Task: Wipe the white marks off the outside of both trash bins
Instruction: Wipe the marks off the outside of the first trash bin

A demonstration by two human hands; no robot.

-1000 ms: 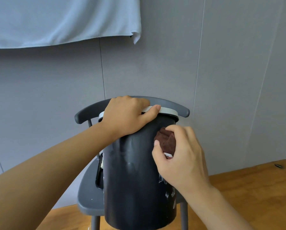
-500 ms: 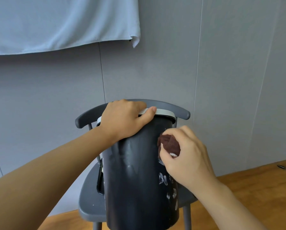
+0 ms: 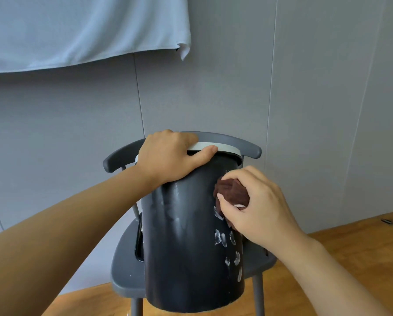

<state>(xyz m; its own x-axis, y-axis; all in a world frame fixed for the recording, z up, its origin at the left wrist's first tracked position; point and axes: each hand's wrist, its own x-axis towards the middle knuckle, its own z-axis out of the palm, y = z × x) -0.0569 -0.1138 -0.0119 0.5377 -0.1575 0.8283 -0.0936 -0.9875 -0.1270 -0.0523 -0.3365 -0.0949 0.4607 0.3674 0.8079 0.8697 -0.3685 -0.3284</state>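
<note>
A black trash bin (image 3: 186, 252) with a grey-white rim stands on a grey chair (image 3: 124, 272), tilted toward me. My left hand (image 3: 170, 156) grips its rim at the top, thumb along the front edge. My right hand (image 3: 254, 206) holds a bunched dark brown cloth (image 3: 230, 190) pressed against the bin's upper right side. White marks (image 3: 225, 240) show on the right side of the bin below the cloth, and faint smears run down its middle. Only this one bin is in view.
The chair stands against a grey panelled wall (image 3: 305, 110). A pale blue cloth (image 3: 76, 28) hangs at the upper left. A wooden floor (image 3: 355, 242) runs to the right, with a small dark object (image 3: 386, 221) near the wall.
My right hand with the cloth has slid a little to the right and down along the bin's side, uncovering more white marks. My left hand has kept its hold on the rim.
</note>
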